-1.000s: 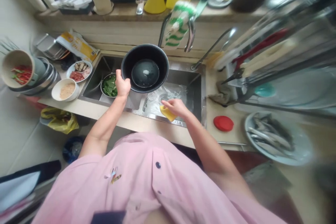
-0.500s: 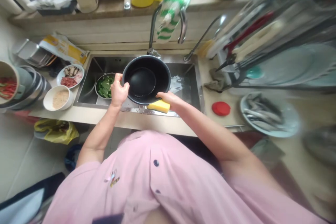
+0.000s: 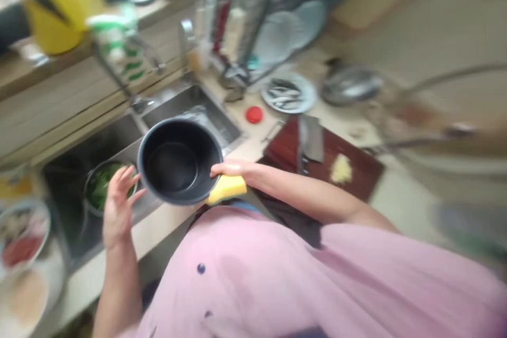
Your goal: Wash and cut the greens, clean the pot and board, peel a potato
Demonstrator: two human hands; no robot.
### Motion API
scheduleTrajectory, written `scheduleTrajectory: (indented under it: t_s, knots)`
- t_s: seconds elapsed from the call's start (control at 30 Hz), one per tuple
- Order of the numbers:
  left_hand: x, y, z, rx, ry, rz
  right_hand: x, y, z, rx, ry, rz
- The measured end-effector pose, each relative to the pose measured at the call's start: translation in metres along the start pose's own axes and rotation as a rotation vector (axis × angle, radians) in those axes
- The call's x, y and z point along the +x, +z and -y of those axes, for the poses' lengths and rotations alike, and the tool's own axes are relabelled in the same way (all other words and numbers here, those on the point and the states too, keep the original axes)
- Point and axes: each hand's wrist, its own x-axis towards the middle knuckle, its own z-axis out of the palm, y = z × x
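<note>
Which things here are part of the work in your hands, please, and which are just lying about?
In use: black pot, yellow sponge, right hand, left hand.

Lying about: steel bowl of greens, plate of small fish, cleaver, chopping board.

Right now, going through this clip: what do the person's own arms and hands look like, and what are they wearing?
Both the left hand and the right hand are bare, with no gloves, and the forearms are bare too. The arms come out of the short sleeves of a pink shirt with dark round buttons.
</note>
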Motion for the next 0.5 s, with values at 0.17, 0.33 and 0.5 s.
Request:
scheduleTrajectory:
  t_s: [0.17, 0.33, 0.5]
  knots:
    - [0.051, 0.009, 0.014, -0.005, -0.138, 0.210, -0.065, -0.059, -0.055, 0.241, -0.028, -0.163]
    - [0.066, 0.053, 0.030, 0.047, -0.203, 0.375, -0.149, -0.098, -0.138, 0.510, -0.106, -0.603]
    - [0.063, 0.097, 0.020, 0.054, -0.237, 0.439, -0.209, -0.140, -0.215, 0.837, 0.039, -1.000]
